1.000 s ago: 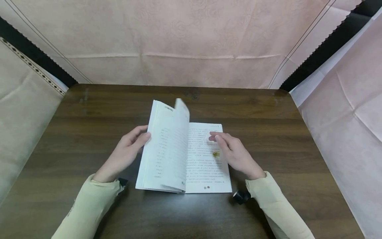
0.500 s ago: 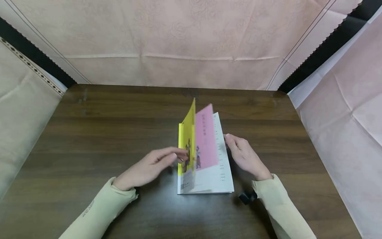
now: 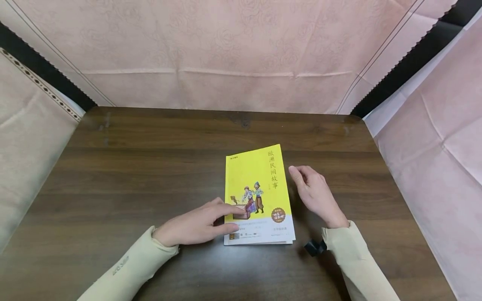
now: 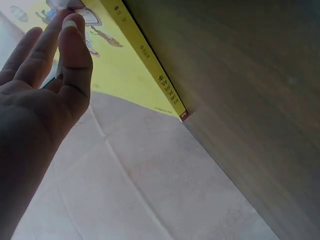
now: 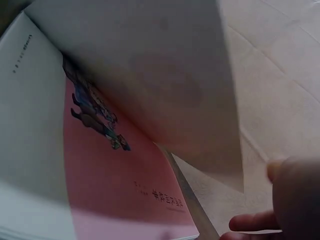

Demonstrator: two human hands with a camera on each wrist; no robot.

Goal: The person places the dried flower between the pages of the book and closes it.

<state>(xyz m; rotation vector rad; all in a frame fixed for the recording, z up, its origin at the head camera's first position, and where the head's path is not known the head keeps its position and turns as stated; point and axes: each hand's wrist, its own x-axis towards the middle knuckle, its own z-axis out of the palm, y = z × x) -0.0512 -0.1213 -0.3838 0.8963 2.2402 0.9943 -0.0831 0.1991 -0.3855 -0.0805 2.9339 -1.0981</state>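
A yellow paperback book [image 3: 246,171] with a white band along its bottom lies front cover up. Two cartoon figures and a chest are printed on it. My left hand [image 3: 201,221] reaches over the lower left of the cover, fingers extended; the spine [image 4: 145,52] shows beside it in the left wrist view. Just off the book's right edge is my right hand [image 3: 316,194], fingers loosely bent and holding nothing. In the right wrist view the front cover [image 5: 170,85] stands partly raised above a pink title page [image 5: 120,175], with my right fingers [image 5: 255,221] apart from it.
The book lies on a dark brown wooden table [image 3: 150,146]. Pale pink cloth [image 3: 233,50] hangs behind the table's far edge and at both sides. A small black device [image 3: 315,247] sits at my right wrist.
The book was open at text pages; its left part has swung over to the right, bringing the yellow cover on top. My left hand moved right with it; my right hand drew slightly away.
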